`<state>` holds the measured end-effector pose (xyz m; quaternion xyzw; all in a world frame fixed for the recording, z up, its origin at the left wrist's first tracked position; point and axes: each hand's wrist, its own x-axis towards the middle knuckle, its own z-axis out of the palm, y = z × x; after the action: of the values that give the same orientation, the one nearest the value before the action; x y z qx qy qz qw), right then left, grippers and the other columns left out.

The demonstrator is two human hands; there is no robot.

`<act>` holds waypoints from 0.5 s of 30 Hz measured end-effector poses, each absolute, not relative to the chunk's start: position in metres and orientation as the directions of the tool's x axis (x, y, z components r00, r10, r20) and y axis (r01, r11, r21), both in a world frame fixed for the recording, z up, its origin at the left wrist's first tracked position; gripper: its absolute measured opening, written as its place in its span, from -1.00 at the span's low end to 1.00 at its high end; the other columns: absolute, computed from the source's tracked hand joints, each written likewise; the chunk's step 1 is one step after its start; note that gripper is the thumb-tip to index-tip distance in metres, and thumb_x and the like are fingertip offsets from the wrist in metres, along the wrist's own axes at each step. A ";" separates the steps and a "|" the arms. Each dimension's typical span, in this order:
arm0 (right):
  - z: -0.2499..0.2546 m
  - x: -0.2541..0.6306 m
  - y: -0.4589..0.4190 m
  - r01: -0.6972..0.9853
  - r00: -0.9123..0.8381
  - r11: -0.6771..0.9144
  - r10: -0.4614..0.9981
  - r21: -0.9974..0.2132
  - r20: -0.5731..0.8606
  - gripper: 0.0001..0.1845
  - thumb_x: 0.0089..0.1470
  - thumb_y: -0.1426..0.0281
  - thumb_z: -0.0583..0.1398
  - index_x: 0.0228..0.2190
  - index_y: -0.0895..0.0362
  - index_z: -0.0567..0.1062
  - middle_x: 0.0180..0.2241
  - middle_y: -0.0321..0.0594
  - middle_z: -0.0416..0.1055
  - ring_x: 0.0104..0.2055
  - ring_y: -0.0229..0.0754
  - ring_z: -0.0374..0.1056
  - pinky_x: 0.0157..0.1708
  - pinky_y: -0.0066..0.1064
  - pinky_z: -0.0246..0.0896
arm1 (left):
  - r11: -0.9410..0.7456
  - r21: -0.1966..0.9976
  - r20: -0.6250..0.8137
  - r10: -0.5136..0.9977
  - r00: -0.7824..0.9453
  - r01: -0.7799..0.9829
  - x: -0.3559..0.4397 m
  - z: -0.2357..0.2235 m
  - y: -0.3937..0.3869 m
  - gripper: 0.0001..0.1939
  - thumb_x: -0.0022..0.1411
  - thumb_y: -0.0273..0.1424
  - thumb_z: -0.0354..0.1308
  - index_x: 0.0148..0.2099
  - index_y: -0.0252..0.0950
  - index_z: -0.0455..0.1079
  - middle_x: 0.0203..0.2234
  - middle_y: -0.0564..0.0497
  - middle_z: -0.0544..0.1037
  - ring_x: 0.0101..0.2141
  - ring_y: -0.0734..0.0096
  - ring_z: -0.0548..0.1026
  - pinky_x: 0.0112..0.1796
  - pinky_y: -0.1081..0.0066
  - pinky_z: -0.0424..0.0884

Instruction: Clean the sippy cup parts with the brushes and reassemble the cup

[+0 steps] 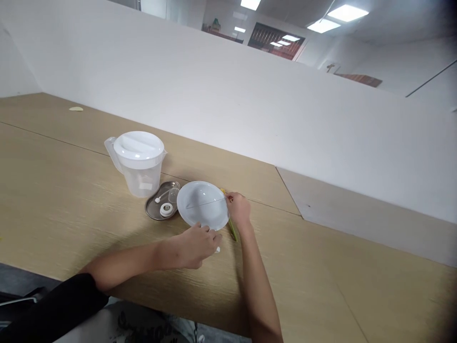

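A shallow white bowl (193,220) sits on the table in front of me. My right hand (238,207) is at its right rim, fingers pinched on a thin, needle-like rod (207,204) that reaches across the bowl's opening. Under that hand lies a narrow yellow-green strip (233,230), partly hidden. My left hand (198,244) is palm down at the bowl's near edge, its fingers loosely bent and apart. Close to its fingertips shows a small white piece (217,249), mostly covered; whether they touch is unclear.
Left of the bowl, a kidney-shaped metal tray (151,209) carries a white ring-shaped part (166,209), a small clear cup (173,195) and a white-tipped stick. Behind it stands a lidded translucent pitcher (139,162). A white partition (228,105) rises along the table's back.
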<state>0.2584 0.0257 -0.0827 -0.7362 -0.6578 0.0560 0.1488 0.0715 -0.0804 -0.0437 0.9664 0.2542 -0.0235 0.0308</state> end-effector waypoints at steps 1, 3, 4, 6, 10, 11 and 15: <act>-0.080 0.259 0.025 0.947 0.131 -0.088 0.984 -0.309 0.121 -0.71 0.10 0.46 0.08 -0.22 0.11 0.58 -0.14 -0.12 0.53 -0.13 -0.14 0.43 -0.20 -0.45 0.20 | -0.863 0.055 -0.058 0.499 0.865 0.502 0.072 -0.044 -0.080 -0.53 0.01 -0.54 0.17 0.03 -0.42 0.27 -0.12 -0.23 0.48 -0.19 0.11 0.47 -0.24 0.25 0.36; -0.073 0.260 0.022 0.924 0.126 -0.068 0.983 -0.376 0.133 -0.74 0.06 0.46 0.11 -0.26 0.12 0.58 -0.20 -0.13 0.55 -0.20 -0.17 0.44 -0.22 -0.45 0.22 | -0.852 0.076 -0.058 0.515 0.855 0.518 0.072 -0.045 -0.079 -0.49 0.01 -0.53 0.18 0.06 -0.40 0.25 -0.12 -0.23 0.49 -0.17 0.09 0.47 -0.22 0.23 0.36; -0.070 0.260 0.020 0.902 0.119 -0.048 0.983 -0.429 0.142 -0.75 0.04 0.45 0.13 -0.27 0.12 0.59 -0.24 -0.15 0.55 -0.24 -0.19 0.44 -0.22 -0.45 0.22 | -0.848 0.086 -0.054 0.520 0.852 0.523 0.072 -0.046 -0.078 -0.47 0.01 -0.53 0.18 0.08 -0.40 0.25 -0.12 -0.25 0.49 -0.17 0.06 0.47 -0.21 0.21 0.36; -0.065 0.259 0.015 0.833 0.086 0.020 0.983 -0.553 0.165 -0.78 0.00 0.43 0.17 -0.32 0.13 0.59 -0.32 -0.18 0.56 -0.32 -0.22 0.42 -0.25 -0.45 0.24 | -0.842 0.101 -0.043 0.528 0.848 0.529 0.072 -0.048 -0.077 -0.45 0.00 -0.53 0.19 0.09 -0.42 0.25 -0.12 -0.29 0.49 -0.14 -0.01 0.46 -0.15 0.13 0.34; -0.058 0.249 0.006 0.622 -0.042 0.151 0.986 -0.768 0.161 -0.80 -0.07 0.36 0.19 -0.39 0.16 0.58 -0.39 -0.17 0.55 -0.41 -0.24 0.38 -0.38 -0.46 0.28 | -0.837 0.154 0.018 0.533 0.846 0.525 0.069 -0.049 -0.072 -0.38 -0.03 -0.52 0.22 0.13 -0.42 0.26 -0.10 -0.32 0.49 -0.08 -0.08 0.44 0.03 0.03 0.21; -0.057 0.245 0.003 0.573 -0.074 0.161 0.987 -0.804 0.145 -0.78 -0.08 0.35 0.19 -0.38 0.17 0.58 -0.41 -0.17 0.53 -0.43 -0.24 0.37 -0.43 -0.46 0.28 | -0.843 0.175 0.026 0.521 0.853 0.509 0.066 -0.047 -0.070 -0.35 -0.02 -0.48 0.23 0.16 -0.42 0.23 -0.09 -0.31 0.48 -0.06 -0.07 0.43 0.06 0.03 0.18; -0.053 0.227 -0.006 0.440 -0.187 0.125 0.981 -0.890 0.045 -0.71 -0.04 0.34 0.12 -0.30 0.19 0.55 -0.45 -0.21 0.47 -0.51 -0.29 0.36 -0.57 -0.51 0.26 | -0.858 0.288 0.046 0.457 0.889 0.426 0.048 -0.024 -0.050 -0.37 0.14 -0.24 0.17 0.21 -0.36 0.16 0.03 -0.21 0.43 0.06 0.04 0.34 0.12 0.08 0.13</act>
<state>0.2268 -0.0059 -0.0527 -0.5344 -0.6646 0.3898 0.3475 0.0482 -0.0500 -0.0241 0.9622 0.2293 0.0562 0.1361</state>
